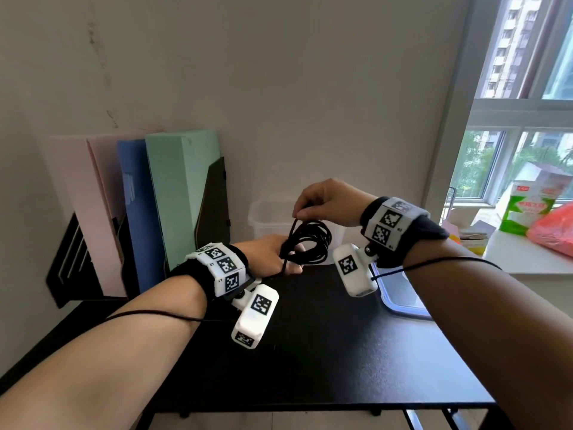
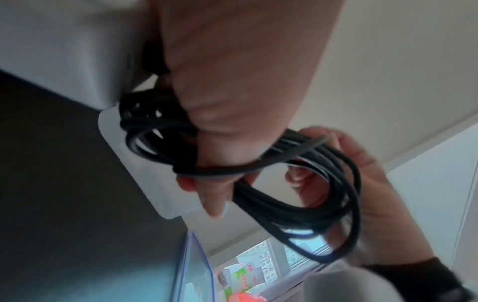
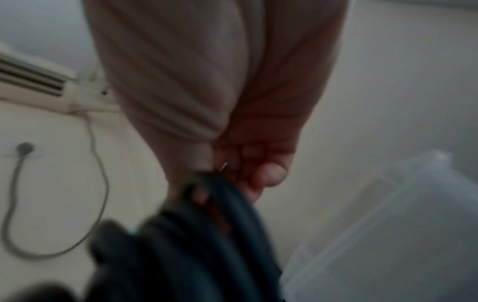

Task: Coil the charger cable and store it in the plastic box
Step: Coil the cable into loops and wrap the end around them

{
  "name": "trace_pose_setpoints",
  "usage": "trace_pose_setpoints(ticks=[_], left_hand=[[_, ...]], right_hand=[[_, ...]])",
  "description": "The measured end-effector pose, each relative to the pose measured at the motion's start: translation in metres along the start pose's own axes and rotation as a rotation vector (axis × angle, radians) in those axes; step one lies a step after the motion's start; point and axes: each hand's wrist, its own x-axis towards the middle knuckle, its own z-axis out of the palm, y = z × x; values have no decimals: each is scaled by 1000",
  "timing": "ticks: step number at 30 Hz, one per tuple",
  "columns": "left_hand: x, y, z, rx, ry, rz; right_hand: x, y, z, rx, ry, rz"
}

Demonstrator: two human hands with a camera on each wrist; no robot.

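A black charger cable (image 1: 308,243) hangs in several loops above the black desk (image 1: 325,352). My left hand (image 1: 280,256) grips one side of the coil, its fingers (image 2: 207,163) curled round the strands of the cable (image 2: 297,204). My right hand (image 1: 322,201) is above it and pinches the top of the coil between thumb and fingertips (image 3: 266,175); the cable (image 3: 207,235) shows blurred below them. The clear plastic box (image 1: 266,218) stands open just behind the hands, against the wall. Its lid (image 1: 400,293) with a blue rim lies flat on the desk to the right.
Pink, blue and green file folders (image 1: 173,193) stand in a black rack (image 1: 71,259) at the back left. A windowsill (image 1: 527,252) on the right holds a green carton (image 1: 524,209) and a red bag (image 1: 555,231). The desk's front edge (image 1: 310,405) is near.
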Motion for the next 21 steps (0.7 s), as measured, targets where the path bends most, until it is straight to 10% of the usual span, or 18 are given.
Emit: trace_pose_setpoints(ticks=[13, 21], left_hand=[[2, 11, 6, -745, 213, 52], [7, 10, 5, -769, 225, -7]], right_hand=[[-8, 17, 47, 1361, 223, 158], [-8, 19, 56, 1311, 156, 267]])
